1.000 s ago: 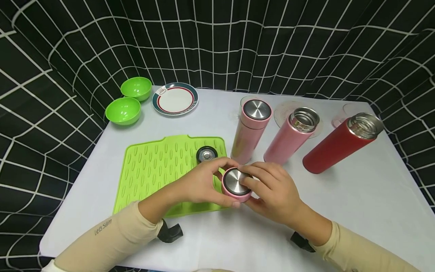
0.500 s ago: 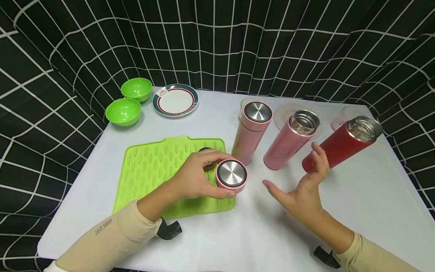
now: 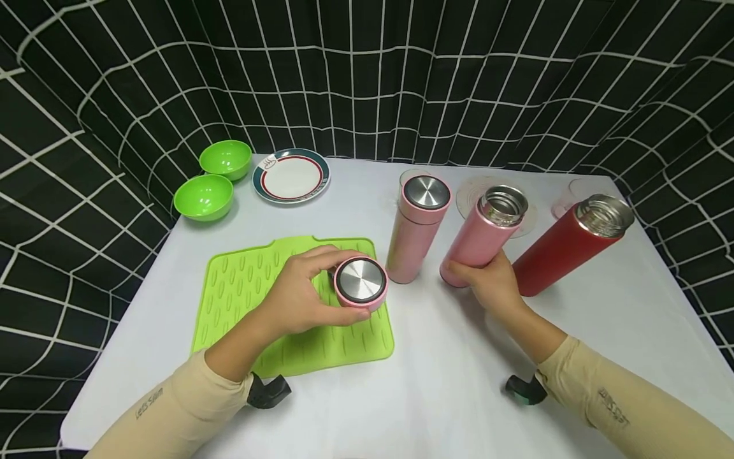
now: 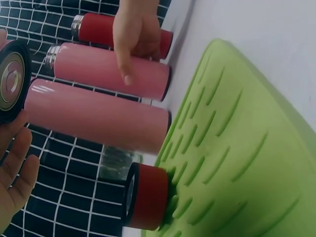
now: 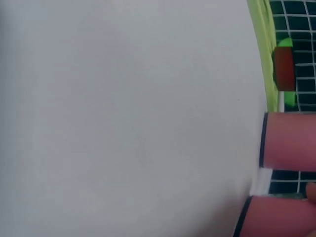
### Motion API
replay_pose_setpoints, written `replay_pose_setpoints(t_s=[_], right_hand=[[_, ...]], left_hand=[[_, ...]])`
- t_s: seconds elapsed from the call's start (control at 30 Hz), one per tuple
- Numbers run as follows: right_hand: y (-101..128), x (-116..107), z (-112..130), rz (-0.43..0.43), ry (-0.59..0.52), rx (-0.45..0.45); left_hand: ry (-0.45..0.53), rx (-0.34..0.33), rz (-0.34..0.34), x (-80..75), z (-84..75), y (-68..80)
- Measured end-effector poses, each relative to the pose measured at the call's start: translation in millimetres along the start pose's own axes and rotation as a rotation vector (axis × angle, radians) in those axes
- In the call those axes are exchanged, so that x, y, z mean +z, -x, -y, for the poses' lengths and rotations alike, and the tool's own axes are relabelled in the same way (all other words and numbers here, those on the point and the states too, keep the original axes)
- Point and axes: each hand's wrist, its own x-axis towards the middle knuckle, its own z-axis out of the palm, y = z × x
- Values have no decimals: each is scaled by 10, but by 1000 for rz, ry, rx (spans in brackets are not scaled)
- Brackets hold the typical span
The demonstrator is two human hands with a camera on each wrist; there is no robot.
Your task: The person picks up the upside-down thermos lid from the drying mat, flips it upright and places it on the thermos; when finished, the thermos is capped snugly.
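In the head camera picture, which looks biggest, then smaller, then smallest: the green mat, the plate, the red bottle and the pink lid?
1. green mat, plainly the biggest.
2. red bottle.
3. plate; it looks close to the red bottle and lies farther from the camera, so this order is unsure.
4. pink lid, held by the left hand, smallest.

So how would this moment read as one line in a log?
left hand: holds pink lid over green mat | right hand: grips open pink flask | red lid: on mat

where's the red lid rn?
The red lid lies on its side on the far part of the green drying mat in the left wrist view; in the head view it is hidden behind the left hand gripping the pink lid.
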Motion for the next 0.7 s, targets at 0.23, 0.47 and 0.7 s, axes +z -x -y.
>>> replay_pose_setpoints(t_s=[0.23, 0.47, 0.7], right_hand=[[266, -35, -52, 154, 62, -101], [642, 74, -131, 358, -27, -342], [790, 186, -143, 444, -80, -427]], left_hand=[[-5, 70, -31, 3, -31, -64], [-6, 176, -61, 54, -313, -298], [34, 321, 0, 325, -637, -581]])
